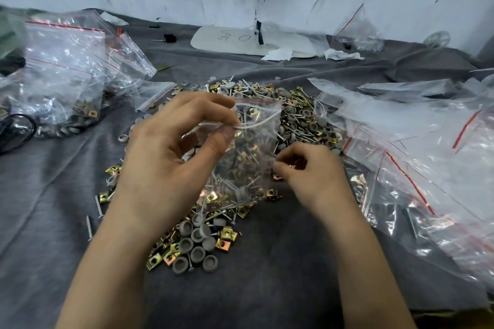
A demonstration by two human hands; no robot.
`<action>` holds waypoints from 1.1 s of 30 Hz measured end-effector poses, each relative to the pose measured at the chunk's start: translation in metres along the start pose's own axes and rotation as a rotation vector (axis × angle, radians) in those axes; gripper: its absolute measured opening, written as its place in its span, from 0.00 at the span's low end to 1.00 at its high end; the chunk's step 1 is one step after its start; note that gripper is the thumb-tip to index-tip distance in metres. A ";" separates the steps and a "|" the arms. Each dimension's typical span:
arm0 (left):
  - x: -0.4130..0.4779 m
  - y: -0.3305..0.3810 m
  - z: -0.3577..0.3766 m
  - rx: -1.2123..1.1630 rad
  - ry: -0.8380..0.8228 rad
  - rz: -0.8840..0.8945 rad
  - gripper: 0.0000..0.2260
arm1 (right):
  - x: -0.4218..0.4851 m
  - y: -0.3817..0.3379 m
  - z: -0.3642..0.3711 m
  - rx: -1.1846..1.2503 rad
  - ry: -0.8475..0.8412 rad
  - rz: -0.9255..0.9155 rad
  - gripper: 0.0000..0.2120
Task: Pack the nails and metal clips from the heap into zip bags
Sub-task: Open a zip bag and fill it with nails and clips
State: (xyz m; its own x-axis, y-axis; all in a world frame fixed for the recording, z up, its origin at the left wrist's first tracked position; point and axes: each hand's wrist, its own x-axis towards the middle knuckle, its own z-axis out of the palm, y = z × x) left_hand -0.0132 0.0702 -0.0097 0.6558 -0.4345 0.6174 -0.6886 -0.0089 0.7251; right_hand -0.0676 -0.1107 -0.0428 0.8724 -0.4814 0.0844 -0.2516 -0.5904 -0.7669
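A heap of nails, gold metal clips and grey round caps lies on the grey cloth. My left hand pinches the open mouth of a small clear zip bag and holds it above the heap. Some nails and clips lie in the bag's bottom. My right hand is beside the bag's lower right edge, with curled fingers pinching small pieces from the heap; what exactly it holds is hard to tell. More clips and caps lie nearer to me.
Filled zip bags are piled at the left. A big pile of empty zip bags covers the right side. A white board and crumpled paper lie by the far wall. A black cable sits at the left edge.
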 end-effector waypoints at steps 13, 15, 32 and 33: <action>-0.002 0.007 0.010 0.017 -0.153 0.068 0.06 | -0.030 -0.038 -0.034 0.220 0.308 -0.478 0.10; -0.001 0.007 0.009 0.012 -0.123 0.049 0.05 | -0.027 -0.033 -0.038 0.334 0.383 -0.428 0.09; 0.002 -0.013 -0.016 0.063 0.199 0.134 0.04 | -0.001 0.000 0.030 -0.070 -0.077 0.022 0.07; 0.002 -0.013 -0.016 0.057 0.203 0.133 0.04 | -0.001 0.000 0.031 -0.079 -0.063 0.012 0.09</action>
State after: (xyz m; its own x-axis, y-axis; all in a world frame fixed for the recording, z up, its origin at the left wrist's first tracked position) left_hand 0.0018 0.0837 -0.0126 0.6032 -0.2451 0.7590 -0.7854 -0.0169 0.6187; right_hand -0.0558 -0.0900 -0.0621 0.8931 -0.4485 0.0336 -0.2921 -0.6353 -0.7148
